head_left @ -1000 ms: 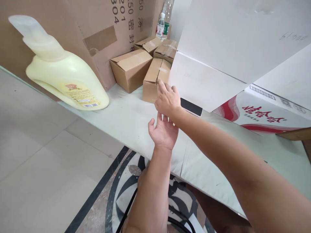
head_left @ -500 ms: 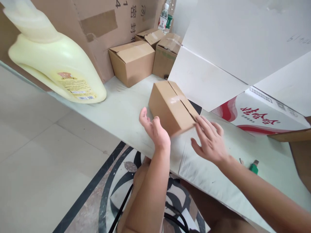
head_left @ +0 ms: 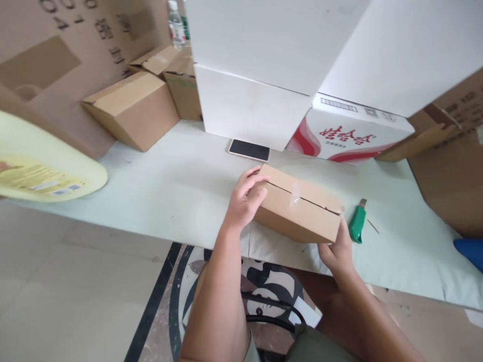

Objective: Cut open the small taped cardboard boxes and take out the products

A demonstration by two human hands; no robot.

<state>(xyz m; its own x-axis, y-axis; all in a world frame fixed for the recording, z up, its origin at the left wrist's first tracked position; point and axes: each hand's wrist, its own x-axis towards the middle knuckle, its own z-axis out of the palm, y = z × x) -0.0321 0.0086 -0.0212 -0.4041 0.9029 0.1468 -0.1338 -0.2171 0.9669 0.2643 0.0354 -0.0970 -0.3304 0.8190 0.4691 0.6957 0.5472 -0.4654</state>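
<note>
Between my two hands is a small brown cardboard box, its top flaps meeting at a seam with a piece of clear tape across the middle. My left hand grips the box's left end, fingers over the far corner. At the right end, my right hand holds the near corner, the thumb low on the front and the other fingers partly hidden behind the box. Just right of that hand lies a green box cutter with a thin brown sliver beside it.
A phone lies behind the box, before a white carton. Several small cardboard boxes stand back left, near a large yellow bottle. A red-and-white carton is at back right; something blue sits at the right edge.
The view has swung right. The box has come toward the cutter and turned. My left hand, earlier open beside it, now grips its left end; my right hand has closed on the right end.
</note>
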